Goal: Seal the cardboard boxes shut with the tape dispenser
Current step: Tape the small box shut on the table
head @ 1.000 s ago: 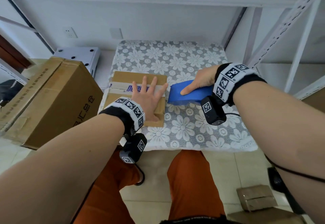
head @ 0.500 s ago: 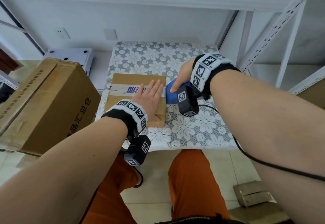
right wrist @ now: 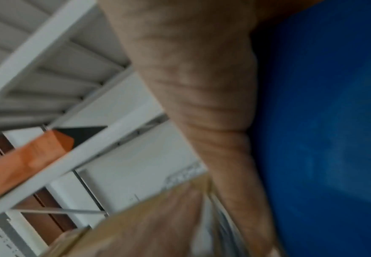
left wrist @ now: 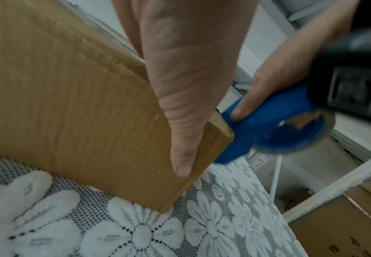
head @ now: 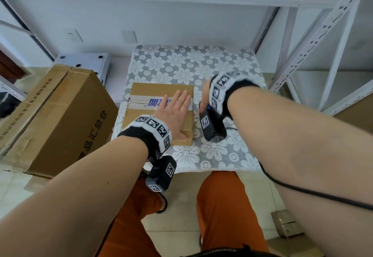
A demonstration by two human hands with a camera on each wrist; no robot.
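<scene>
A small cardboard box [head: 145, 91] with a printed tape strip across its top lies on the lace-covered table [head: 222, 155]. My left hand [head: 175, 111] presses flat on the box's right half, fingers straight; the left wrist view shows the thumb over the box [left wrist: 70, 104]. My right hand [head: 204, 95] grips the blue tape dispenser [left wrist: 279, 125], whose front end sits against the box's right edge. In the head view the wrist and its camera hide nearly all of the dispenser [head: 209, 107]. Blue plastic [right wrist: 323, 121] fills the right wrist view.
A large cardboard box [head: 60, 119] stands tilted to the left of the table, with a grey metal case [head: 84, 61] behind it. White shelf uprights [head: 323, 24] rise on the right. A small box [head: 286, 224] lies on the floor by my right knee.
My right hand has carried the dispenser leftward across the table to the box's right edge and turned it downward. The left hand has stayed flat on the box.
</scene>
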